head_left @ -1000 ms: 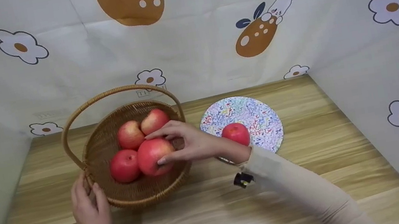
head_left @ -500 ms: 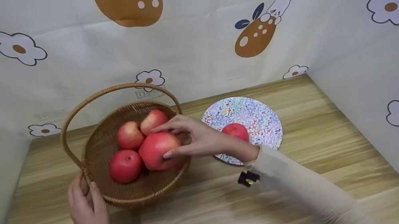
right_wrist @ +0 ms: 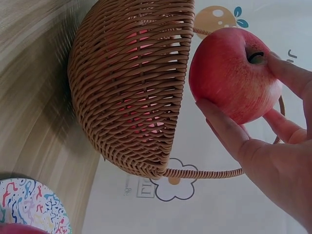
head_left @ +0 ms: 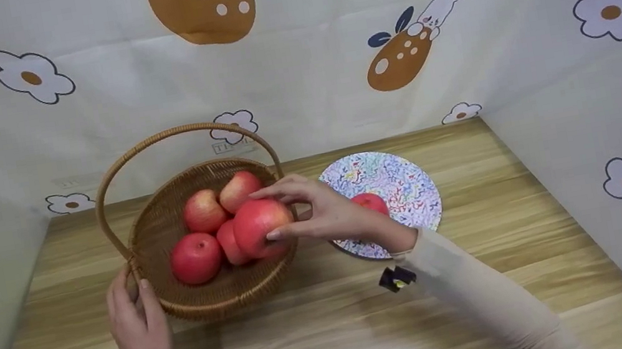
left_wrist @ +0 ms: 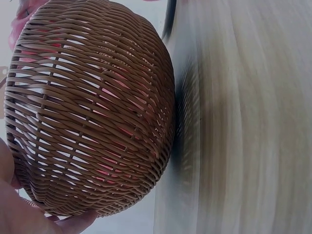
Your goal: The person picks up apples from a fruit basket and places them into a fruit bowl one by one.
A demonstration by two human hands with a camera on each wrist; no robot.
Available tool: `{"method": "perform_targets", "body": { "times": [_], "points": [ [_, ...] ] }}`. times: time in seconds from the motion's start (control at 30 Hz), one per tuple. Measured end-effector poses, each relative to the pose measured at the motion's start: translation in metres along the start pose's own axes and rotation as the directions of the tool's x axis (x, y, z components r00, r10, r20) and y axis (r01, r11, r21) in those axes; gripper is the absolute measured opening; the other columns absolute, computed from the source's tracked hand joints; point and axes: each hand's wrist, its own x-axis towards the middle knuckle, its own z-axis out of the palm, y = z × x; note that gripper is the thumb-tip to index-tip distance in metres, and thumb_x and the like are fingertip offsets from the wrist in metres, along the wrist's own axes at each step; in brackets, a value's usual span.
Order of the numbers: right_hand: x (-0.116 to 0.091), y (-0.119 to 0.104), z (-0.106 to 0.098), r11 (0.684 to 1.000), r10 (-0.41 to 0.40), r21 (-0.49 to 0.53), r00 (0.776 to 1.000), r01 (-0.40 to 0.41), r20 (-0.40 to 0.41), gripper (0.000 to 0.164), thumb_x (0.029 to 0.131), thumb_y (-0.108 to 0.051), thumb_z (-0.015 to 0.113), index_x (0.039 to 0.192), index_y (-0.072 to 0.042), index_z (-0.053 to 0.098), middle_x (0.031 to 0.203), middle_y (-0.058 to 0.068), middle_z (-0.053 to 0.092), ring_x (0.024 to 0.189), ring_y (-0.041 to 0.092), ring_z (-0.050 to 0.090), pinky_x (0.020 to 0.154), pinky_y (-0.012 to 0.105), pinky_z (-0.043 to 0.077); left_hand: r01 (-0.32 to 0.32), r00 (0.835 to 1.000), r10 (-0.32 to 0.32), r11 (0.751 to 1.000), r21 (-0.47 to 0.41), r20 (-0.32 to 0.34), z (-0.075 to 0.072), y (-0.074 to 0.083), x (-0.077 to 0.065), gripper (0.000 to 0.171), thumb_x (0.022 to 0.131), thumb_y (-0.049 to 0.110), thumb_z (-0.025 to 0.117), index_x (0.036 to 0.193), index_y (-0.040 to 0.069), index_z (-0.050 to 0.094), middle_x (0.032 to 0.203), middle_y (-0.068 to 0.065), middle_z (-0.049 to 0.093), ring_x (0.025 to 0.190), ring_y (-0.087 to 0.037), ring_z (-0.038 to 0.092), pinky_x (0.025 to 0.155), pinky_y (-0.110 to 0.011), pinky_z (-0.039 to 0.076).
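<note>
Fingers (right_wrist: 222, 124) of the right hand (head_left: 327, 213) are grasping an apple (head_left: 260, 227) above the basket (head_left: 223, 307), which the left hand (head_left: 140, 332) is holding. More apples (head_left: 196, 259) are lying inside it, and one apple (head_left: 371, 202) is sitting on the plate (head_left: 404, 181).

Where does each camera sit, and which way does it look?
Head: worn on the head, looking forward and down at the basket, apples and colourful disc; left grip, right grip and sleeve show.
Left wrist: worn there, looking at the basket's woven outside; part of the left grip shows.
Right wrist: worn there, looking at the held apple and basket; the right grip shows.
Head and right wrist share the held apple.
</note>
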Motion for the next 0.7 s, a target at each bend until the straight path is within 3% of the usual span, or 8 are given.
{"method": "perform_targets", "body": {
  "times": [0.2,0.33,0.43,0.5,0.63,0.7],
  "points": [
    [-0.004,0.002,-0.003,1.000,-0.014,0.001,1.000,0.014,-0.005,0.057,0.092,-0.009,0.081,0.146,-0.007,0.062,0.131,0.014,0.054,0.126,0.025,0.064,0.097,0.035,0.059,-0.009,1.000,0.009,1.000,-0.018,-0.018,0.002,-0.002,0.000,0.044,0.109,0.005,0.045,0.149,-0.013,0.046,0.145,-0.033,0.049,0.125,-0.051,0.054,0.092,-0.003,0.041],
    [-0.007,0.002,-0.004,1.000,-0.029,-0.002,1.000,0.029,-0.011,0.056,0.093,-0.008,0.081,0.146,-0.006,0.063,0.132,0.014,0.055,0.128,0.026,0.063,0.096,0.034,0.059,-0.014,0.999,0.015,1.000,0.004,-0.036,0.004,-0.003,0.000,0.043,0.109,0.005,0.045,0.149,-0.012,0.048,0.143,-0.030,0.052,0.117,-0.022,0.057,0.090,-0.004,0.041],
    [-0.009,0.004,-0.004,0.999,-0.048,-0.005,0.999,0.048,-0.017,0.056,0.092,-0.006,0.080,0.145,-0.004,0.063,0.133,0.015,0.055,0.129,0.027,0.062,0.096,0.035,0.060,-0.004,0.999,0.005,1.000,0.017,-0.043,0.005,-0.003,0.000,0.043,0.109,0.005,0.045,0.149,-0.012,0.048,0.142,-0.029,0.053,0.111,-0.003,0.051,0.090,-0.006,0.041],
    [-0.011,0.004,-0.005,0.999,-0.051,-0.002,0.998,0.051,-0.020,0.056,0.092,-0.006,0.080,0.145,-0.004,0.062,0.133,0.015,0.055,0.129,0.027,0.062,0.096,0.036,0.060,0.009,0.999,-0.009,1.000,0.017,-0.040,0.005,-0.002,0.001,0.044,0.110,0.006,0.044,0.150,-0.011,0.047,0.143,-0.028,0.052,0.113,-0.008,0.053,0.090,-0.006,0.040],
    [-0.015,0.006,-0.007,0.999,-0.043,0.004,0.999,0.043,-0.033,0.056,0.092,-0.007,0.081,0.145,-0.005,0.063,0.134,0.014,0.054,0.129,0.024,0.058,0.098,0.040,0.059,0.032,0.999,-0.032,0.999,-0.005,-0.020,0.005,-0.001,0.004,0.045,0.111,0.009,0.042,0.152,-0.010,0.045,0.148,-0.028,0.048,0.126,-0.037,0.054,0.093,-0.006,0.039],
    [-0.017,0.006,-0.009,0.999,-0.044,0.001,0.998,0.044,-0.043,0.056,0.092,-0.007,0.081,0.145,-0.005,0.063,0.136,0.015,0.055,0.129,0.024,0.058,0.100,0.043,0.058,0.031,0.999,-0.031,0.999,-0.016,-0.014,0.005,0.000,0.004,0.045,0.112,0.010,0.042,0.152,-0.010,0.044,0.149,-0.029,0.047,0.129,-0.044,0.051,0.094,-0.006,0.038]
  ]
}}
